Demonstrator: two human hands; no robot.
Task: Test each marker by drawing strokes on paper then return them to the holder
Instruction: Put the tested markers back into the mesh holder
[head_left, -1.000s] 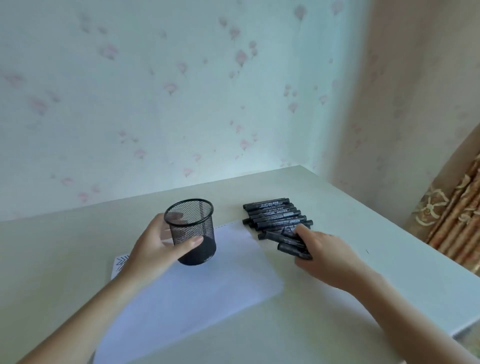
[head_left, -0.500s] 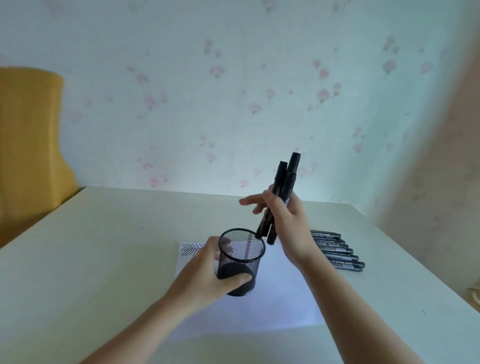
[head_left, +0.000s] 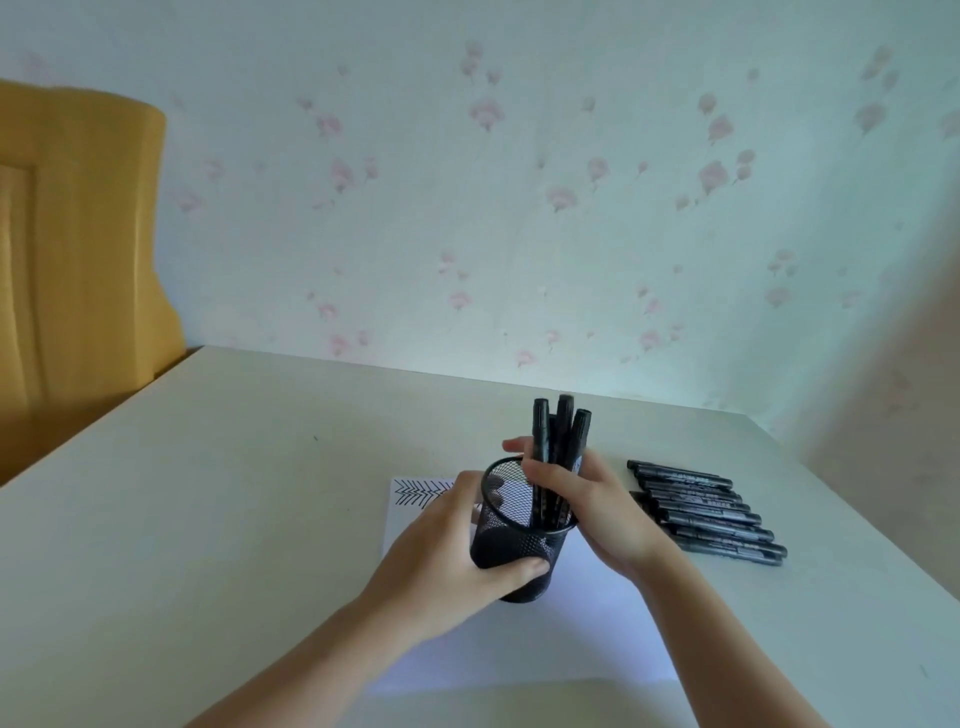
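Observation:
A black mesh holder (head_left: 511, 545) stands on a white sheet of paper (head_left: 561, 639) that carries black arrow-like strokes near its far left corner. My left hand (head_left: 441, 566) grips the holder's side. My right hand (head_left: 597, 509) holds three black markers (head_left: 558, 441) upright, their lower ends inside the holder. Several more black markers (head_left: 711, 514) lie in a row on the table to the right of the paper.
The pale table (head_left: 208, 519) meets a flowered wall at the back. A yellow chair back (head_left: 78, 249) stands past the table's left edge. The table's right edge runs close behind the marker row.
My right hand picked markers from the row, lifted them and lowered them into the holder. The left hand kept its grip on the holder. The view swung left.

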